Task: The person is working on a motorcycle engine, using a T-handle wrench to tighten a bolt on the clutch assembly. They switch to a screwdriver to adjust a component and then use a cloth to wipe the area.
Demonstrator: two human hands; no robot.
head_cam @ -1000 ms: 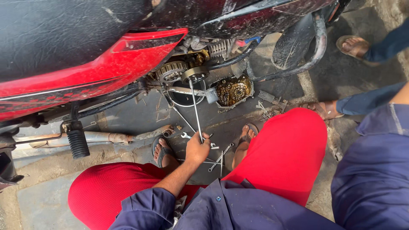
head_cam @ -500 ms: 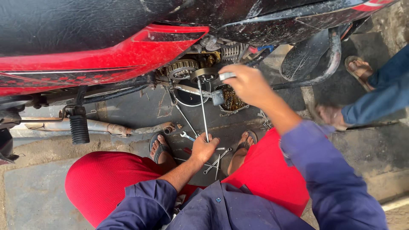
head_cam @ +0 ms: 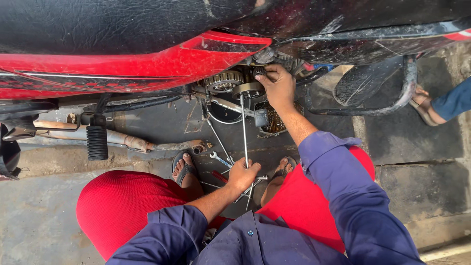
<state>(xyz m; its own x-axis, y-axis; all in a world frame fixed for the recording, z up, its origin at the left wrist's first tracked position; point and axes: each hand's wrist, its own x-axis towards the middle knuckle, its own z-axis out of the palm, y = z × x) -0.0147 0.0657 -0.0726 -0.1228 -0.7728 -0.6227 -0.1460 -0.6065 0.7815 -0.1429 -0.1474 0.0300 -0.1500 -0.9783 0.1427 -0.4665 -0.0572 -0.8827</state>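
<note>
the long metal rod tool (head_cam: 244, 128) runs almost straight away from the person, its far end seated at the round engine part (head_cam: 248, 90) under the red motorcycle (head_cam: 147, 64) and its near end down between the knees. the left hand (head_cam: 242, 175) is closed around that near end, low by the sandalled feet, so the rod's long axis points from this hand up to the engine. the right hand (head_cam: 279, 86) is reached out much farther, fingers curled narrow against the engine just beside the round part, and is the nearer hand to where the rod meets the metal. a ribbed clutch gear (head_cam: 224, 80) sits just left of that. loose wrenches (head_cam: 221, 159) lie on the floor (head_cam: 44, 216) near the left hand. what the right fingertips pinch i cannot tell; the fairing's shadow and the hand itself cover it. the rod's tip is also hard to make out, and another person's foot (head_cam: 424, 100) is cut off at the right edge.
</note>
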